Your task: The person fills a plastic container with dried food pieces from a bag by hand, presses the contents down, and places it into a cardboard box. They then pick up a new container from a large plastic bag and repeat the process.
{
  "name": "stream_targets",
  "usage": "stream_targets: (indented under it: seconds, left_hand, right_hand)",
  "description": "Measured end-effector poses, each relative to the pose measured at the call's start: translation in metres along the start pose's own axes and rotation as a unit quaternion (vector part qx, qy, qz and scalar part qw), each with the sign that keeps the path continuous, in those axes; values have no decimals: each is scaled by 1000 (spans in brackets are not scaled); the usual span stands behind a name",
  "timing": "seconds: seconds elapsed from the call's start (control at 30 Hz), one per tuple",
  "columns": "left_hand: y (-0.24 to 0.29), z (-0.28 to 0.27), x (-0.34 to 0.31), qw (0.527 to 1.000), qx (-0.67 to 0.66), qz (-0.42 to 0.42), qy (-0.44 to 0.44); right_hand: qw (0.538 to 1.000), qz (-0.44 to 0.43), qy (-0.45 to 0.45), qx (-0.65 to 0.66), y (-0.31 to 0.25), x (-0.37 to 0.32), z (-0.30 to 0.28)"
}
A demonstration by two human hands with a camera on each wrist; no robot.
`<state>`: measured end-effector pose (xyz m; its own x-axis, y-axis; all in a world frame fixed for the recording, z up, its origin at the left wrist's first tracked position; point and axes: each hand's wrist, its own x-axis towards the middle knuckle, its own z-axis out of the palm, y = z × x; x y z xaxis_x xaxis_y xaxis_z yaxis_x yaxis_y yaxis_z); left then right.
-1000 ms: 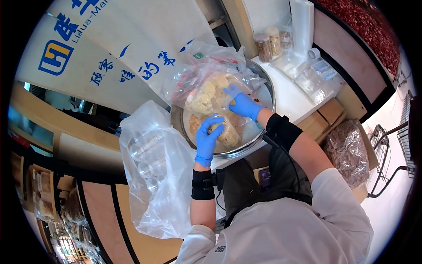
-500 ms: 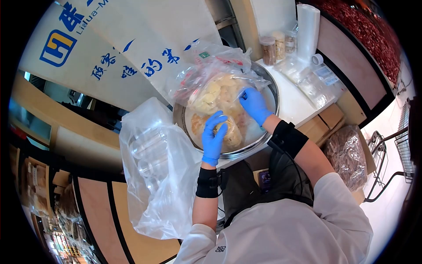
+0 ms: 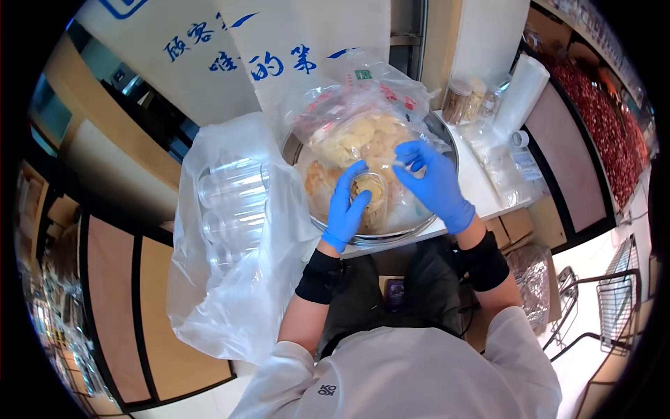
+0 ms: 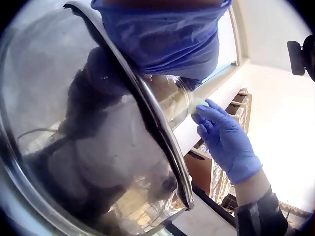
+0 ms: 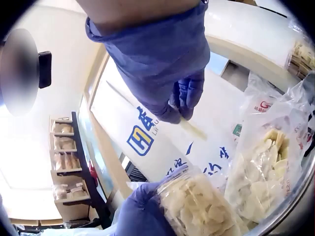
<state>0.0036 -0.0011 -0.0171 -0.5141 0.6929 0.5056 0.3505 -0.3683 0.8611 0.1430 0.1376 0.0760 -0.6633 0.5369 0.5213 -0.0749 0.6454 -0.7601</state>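
left hand (image 3: 347,209) grips jar (image 3: 370,194) tilted, mouth toward right hand (image 3: 434,183) pinching slice (image 5: 191,128).

cup bag (image 3: 230,230) left of basin (image 3: 380,239), chip bag (image 3: 349,126) behind, room over right counter (image 3: 480,187)
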Motion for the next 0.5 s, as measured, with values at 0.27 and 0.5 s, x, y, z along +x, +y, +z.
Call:
stream_targets:
  seconds: [0.27, 0.5]
  left_hand:
    - [2, -2, 0, 999, 37, -12, -5]
    - [2, -2, 0, 999, 49, -1, 19]
  right_hand:
    - [978, -138, -147, -54, -1, -11, 22]
    - [975, -176, -119, -65, -3, -14, 22]
